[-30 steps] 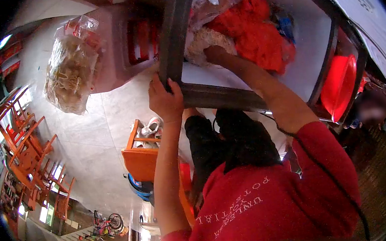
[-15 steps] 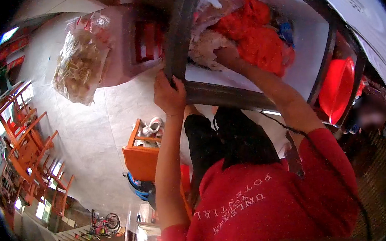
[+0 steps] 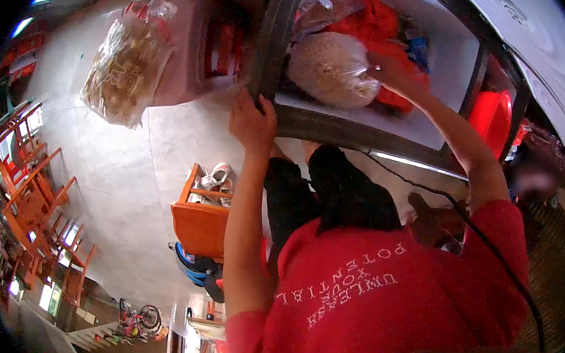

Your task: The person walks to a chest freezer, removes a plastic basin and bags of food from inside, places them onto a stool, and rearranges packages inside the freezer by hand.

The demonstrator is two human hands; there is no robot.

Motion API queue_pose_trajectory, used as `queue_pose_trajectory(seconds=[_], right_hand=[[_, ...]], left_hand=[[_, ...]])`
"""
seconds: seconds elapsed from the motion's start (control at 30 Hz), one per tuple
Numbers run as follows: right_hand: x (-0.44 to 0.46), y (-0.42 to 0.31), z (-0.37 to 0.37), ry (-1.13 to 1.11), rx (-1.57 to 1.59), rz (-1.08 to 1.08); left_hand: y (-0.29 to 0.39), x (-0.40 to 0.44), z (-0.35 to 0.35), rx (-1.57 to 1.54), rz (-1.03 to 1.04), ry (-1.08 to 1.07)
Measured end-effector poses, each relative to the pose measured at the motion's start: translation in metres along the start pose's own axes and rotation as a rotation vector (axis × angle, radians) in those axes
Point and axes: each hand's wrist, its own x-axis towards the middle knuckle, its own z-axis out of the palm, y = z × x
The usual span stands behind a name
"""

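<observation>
My right hand (image 3: 389,76) reaches inside a deep white-lined chest with a dark rim (image 3: 332,126). Its fingers are closed on the gathered neck of a clear plastic bag (image 3: 330,70) full of pale, beige contents I cannot identify. Red plastic bags (image 3: 377,23) lie behind and under it, and another clear bag (image 3: 328,1) rests at the chest's far left. A small blue packet (image 3: 417,50) is by the right inner wall. At the near left corner, my left hand (image 3: 253,120) is closed around the dark rim.
A white lid (image 3: 517,11) rises at right, near a red basin (image 3: 493,121). At left, a clear bag of tan contents (image 3: 122,73) lies on a pinkish surface (image 3: 181,57). Below are a wooden stool (image 3: 199,227) and shoes (image 3: 215,177). A black cord (image 3: 445,196) hangs across my front.
My right hand has shifted right and now grips the neck of the beige-filled bag, which has been turned and pulled toward the near side. My left hand stays on the rim.
</observation>
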Motion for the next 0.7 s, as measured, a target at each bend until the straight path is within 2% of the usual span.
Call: queue_pose_trajectory(seconds=[0.03, 0.13, 0.23, 0.3, 0.37, 0.4, 0.5, 0.6, 0.7], right_hand=[[-0.015, -0.019, -0.016, 0.0, -0.016, 0.042], [-0.045, -0.008, -0.03, 0.169, 0.051, 0.029], [-0.061, -0.049, -0.04, 0.081, -0.207, 0.368], [-0.062, 0.022, 0.033, 0.366, -0.446, -0.197], [-0.051, 0.048, 0.065, -0.029, -0.255, 0.105], [-0.042, 0.066, 0.08, -0.195, -0.373, 0.268], [-0.044, 0.098, 0.058, 0.025, -0.458, 0.094], [-0.044, 0.099, 0.01, 0.256, -0.199, 0.349], [-0.054, 0.044, -0.017, 0.498, 0.126, 0.591]], left_hand=[[0.0, 0.0, 0.0, 0.006, 0.018, 0.025], [-0.002, -0.001, 0.003, 0.021, 0.064, 0.083], [-0.005, -0.001, 0.005, 0.017, 0.086, 0.107], [-0.005, -0.001, 0.004, 0.007, 0.096, 0.115], [-0.003, -0.003, 0.003, -0.001, 0.07, 0.079], [-0.002, -0.001, 0.003, -0.005, 0.058, 0.066], [-0.003, -0.001, 0.004, -0.005, 0.083, 0.098], [-0.002, -0.004, 0.005, 0.066, 0.05, 0.049], [-0.004, -0.003, 0.007, 0.048, 0.062, 0.074]])
